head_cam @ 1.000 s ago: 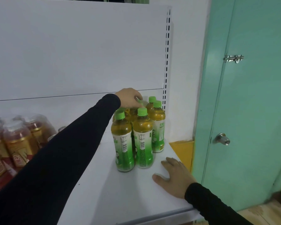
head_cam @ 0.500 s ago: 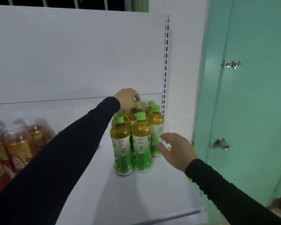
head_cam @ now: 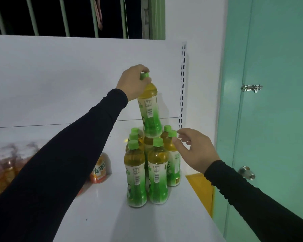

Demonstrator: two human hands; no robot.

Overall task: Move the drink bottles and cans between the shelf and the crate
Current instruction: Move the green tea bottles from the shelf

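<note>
Several green-capped tea bottles (head_cam: 157, 173) stand clustered on the white shelf (head_cam: 112, 215), near its right end. My left hand (head_cam: 132, 81) grips the cap and neck of one more green tea bottle (head_cam: 150, 110), held up in the air above the cluster and slightly tilted. My right hand (head_cam: 196, 151) hovers beside the rear right bottle (head_cam: 172, 154), its fingers loosely spread near the cap and holding nothing. No crate is in view.
An orange drink can (head_cam: 99, 169) stands on the shelf behind my left arm. Blurred shrink-wrapped red-label bottles (head_cam: 5, 170) sit at the far left. A slotted shelf upright (head_cam: 182, 84) rises behind the bottles. A teal door (head_cam: 273, 102) with a knob and latch stands to the right.
My left hand has lifted one green tea bottle out of the cluster and up. My right hand rose from the shelf surface to the rear right bottle's cap. The camera tilted up.
</note>
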